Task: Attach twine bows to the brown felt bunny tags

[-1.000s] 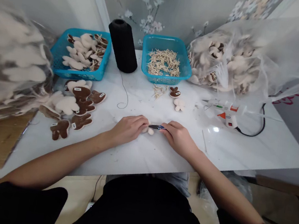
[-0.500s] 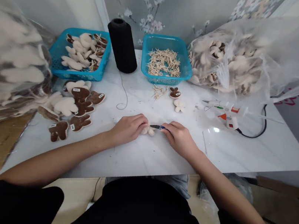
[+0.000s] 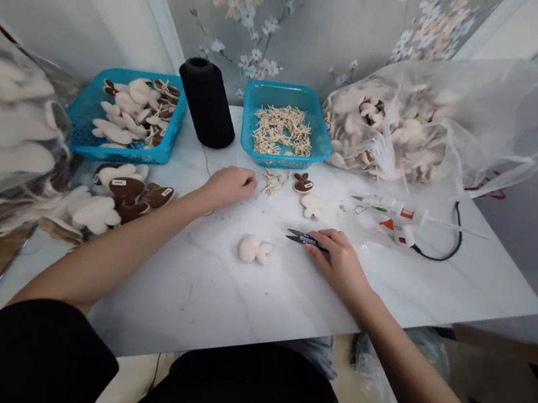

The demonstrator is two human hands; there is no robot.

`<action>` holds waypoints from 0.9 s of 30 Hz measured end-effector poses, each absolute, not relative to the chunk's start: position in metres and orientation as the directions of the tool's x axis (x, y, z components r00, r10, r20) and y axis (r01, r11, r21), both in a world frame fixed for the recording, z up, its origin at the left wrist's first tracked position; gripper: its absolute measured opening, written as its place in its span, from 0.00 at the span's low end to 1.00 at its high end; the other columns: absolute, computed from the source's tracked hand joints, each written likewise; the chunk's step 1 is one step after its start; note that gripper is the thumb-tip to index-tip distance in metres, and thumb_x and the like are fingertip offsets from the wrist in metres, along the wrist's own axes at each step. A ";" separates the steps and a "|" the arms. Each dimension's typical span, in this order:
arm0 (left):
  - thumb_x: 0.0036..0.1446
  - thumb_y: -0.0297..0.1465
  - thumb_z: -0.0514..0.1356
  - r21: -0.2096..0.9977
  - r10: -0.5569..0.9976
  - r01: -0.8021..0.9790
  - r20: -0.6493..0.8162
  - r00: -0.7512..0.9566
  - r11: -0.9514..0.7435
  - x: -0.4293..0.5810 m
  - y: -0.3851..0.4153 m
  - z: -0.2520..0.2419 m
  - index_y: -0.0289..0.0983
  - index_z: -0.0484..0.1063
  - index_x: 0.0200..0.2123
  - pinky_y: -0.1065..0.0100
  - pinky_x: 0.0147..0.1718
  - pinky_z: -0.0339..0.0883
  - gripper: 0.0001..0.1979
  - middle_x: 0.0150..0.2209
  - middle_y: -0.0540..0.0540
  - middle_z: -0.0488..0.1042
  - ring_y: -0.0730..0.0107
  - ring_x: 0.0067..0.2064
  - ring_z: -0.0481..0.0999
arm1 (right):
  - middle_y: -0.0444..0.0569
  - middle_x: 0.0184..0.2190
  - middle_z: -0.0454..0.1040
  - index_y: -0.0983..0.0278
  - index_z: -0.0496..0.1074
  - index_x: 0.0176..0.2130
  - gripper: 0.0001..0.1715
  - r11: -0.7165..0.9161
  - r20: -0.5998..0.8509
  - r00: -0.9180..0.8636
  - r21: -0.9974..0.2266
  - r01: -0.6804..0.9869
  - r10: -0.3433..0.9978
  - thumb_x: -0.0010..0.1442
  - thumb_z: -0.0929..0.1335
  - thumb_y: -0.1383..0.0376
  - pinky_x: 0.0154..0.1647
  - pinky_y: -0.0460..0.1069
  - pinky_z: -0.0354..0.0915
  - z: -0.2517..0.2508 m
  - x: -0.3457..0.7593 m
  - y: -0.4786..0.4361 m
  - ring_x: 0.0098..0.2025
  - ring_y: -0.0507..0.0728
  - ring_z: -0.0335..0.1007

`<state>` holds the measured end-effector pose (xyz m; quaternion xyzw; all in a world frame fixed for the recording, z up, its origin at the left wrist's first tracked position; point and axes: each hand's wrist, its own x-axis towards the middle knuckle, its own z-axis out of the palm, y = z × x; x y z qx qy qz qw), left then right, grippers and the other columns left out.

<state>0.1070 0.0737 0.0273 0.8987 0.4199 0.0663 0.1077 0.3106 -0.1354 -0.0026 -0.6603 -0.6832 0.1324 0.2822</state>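
Observation:
A small cream felt bunny piece (image 3: 254,250) lies alone on the white table (image 3: 215,288) between my arms. My right hand (image 3: 341,259) is closed around blue thread snips (image 3: 302,238), blades pointing left, just right of the bunny. My left hand (image 3: 228,185) has reached forward with fingers curled, its tips beside a small loose bundle of tan sticks (image 3: 275,181) in front of the right blue basket (image 3: 284,126). Whether it pinches anything is hidden.
A black thread cone (image 3: 206,104) stands at the back, with a left blue basket (image 3: 125,114) of felt bunnies. Brown and cream bunnies (image 3: 121,196) lie at left. Two small pieces (image 3: 306,194), a glue gun (image 3: 398,217) with cord, and clear bags of pieces (image 3: 411,132) are right.
My left hand let go of the cream bunny and moved forward to the stick bundle. My right hand with the snips drew back to the right. The view tilted up slightly.

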 end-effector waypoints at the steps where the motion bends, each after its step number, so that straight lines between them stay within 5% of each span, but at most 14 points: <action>1: 0.56 0.34 0.51 0.203 0.778 0.758 0.039 0.627 -0.620 0.103 0.071 0.027 0.37 0.71 0.25 0.69 0.27 0.57 0.13 0.24 0.46 0.74 0.65 0.27 0.70 | 0.54 0.42 0.71 0.64 0.72 0.47 0.18 0.094 0.215 0.032 -0.551 0.829 0.976 0.63 0.62 0.58 0.46 0.56 0.65 -0.004 0.312 -0.136 0.44 0.60 0.65; 6: 0.51 0.31 0.54 0.092 0.809 0.804 0.025 0.587 -0.587 0.073 0.059 0.029 0.38 0.72 0.29 0.69 0.24 0.56 0.07 0.27 0.46 0.75 0.65 0.27 0.71 | 0.53 0.40 0.71 0.63 0.73 0.47 0.18 0.117 0.253 0.018 -0.507 0.854 0.967 0.62 0.63 0.58 0.46 0.56 0.65 -0.010 0.316 -0.137 0.42 0.60 0.64; 14: 0.55 0.36 0.55 0.507 0.766 0.690 -0.086 0.637 -0.517 0.013 0.027 0.045 0.40 0.71 0.37 0.74 0.20 0.60 0.10 0.22 0.53 0.72 0.75 0.20 0.68 | 0.55 0.40 0.69 0.61 0.74 0.48 0.18 0.081 0.299 0.053 -0.417 0.906 0.953 0.61 0.64 0.57 0.45 0.59 0.64 -0.020 0.324 -0.138 0.41 0.61 0.62; 17: 0.57 0.35 0.55 0.578 0.621 0.481 0.056 0.782 -0.659 0.015 -0.002 0.042 0.38 0.71 0.38 0.71 0.32 0.69 0.10 0.33 0.48 0.75 0.71 0.31 0.74 | 0.55 0.39 0.67 0.60 0.74 0.48 0.18 0.064 0.335 0.092 -0.427 0.902 0.938 0.60 0.64 0.58 0.44 0.60 0.64 -0.025 0.325 -0.135 0.42 0.62 0.61; 20: 0.60 0.32 0.53 0.443 0.402 0.269 0.238 0.884 -0.855 0.031 -0.027 0.031 0.36 0.71 0.41 0.63 0.44 0.68 0.10 0.42 0.42 0.73 0.66 0.43 0.73 | 0.55 0.38 0.66 0.61 0.74 0.48 0.19 0.061 0.333 0.106 -0.454 0.889 0.937 0.60 0.64 0.58 0.44 0.59 0.65 -0.027 0.324 -0.132 0.42 0.62 0.60; 27: 0.61 0.25 0.50 0.097 0.218 0.198 0.293 0.931 -0.975 0.050 -0.050 0.005 0.37 0.70 0.47 0.64 0.40 0.69 0.14 0.44 0.41 0.74 0.64 0.42 0.73 | 0.55 0.38 0.66 0.62 0.73 0.49 0.19 0.020 0.314 0.130 -0.433 0.901 0.941 0.61 0.63 0.59 0.44 0.59 0.65 -0.027 0.326 -0.131 0.41 0.61 0.60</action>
